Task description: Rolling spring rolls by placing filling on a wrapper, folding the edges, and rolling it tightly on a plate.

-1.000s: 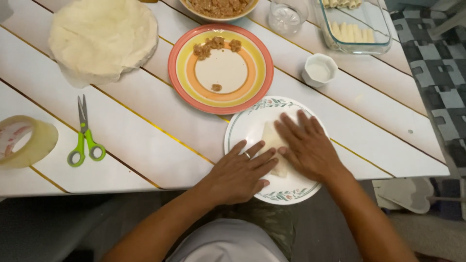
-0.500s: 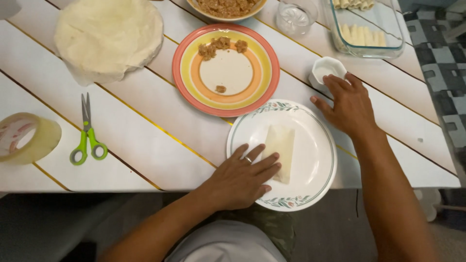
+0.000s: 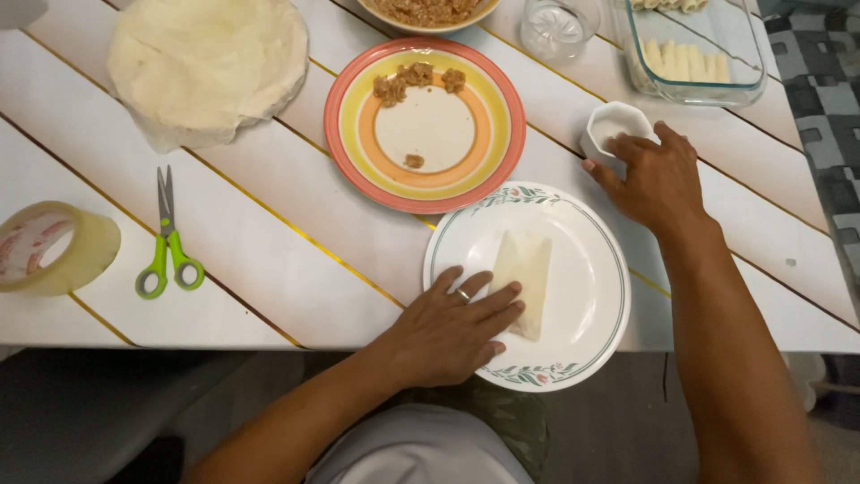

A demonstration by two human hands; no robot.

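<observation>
Two plates (image 3: pixel 591 269), one wrapper roll (image 3: pixel 524 278) under left hand (image 3: pixel 448 332).

You are finding bare white slatted tabletop (image 3: pixel 269 242) lying open between the green-handled scissors (image 3: pixel 167 242) and the white floral-rimmed plate (image 3: pixel 591 296). The orange striped plate (image 3: pixel 502 152) is crowding that plate's far edge, while the small white cup (image 3: pixel 613 125) and clear glass dish (image 3: pixel 743 63) are blocking the right.

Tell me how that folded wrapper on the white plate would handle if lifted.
Likely floppy: the folded wrapper looks thin and lies flat on the white plate. Probably light, and it may unfold, since the left hand presses its edge down.
</observation>
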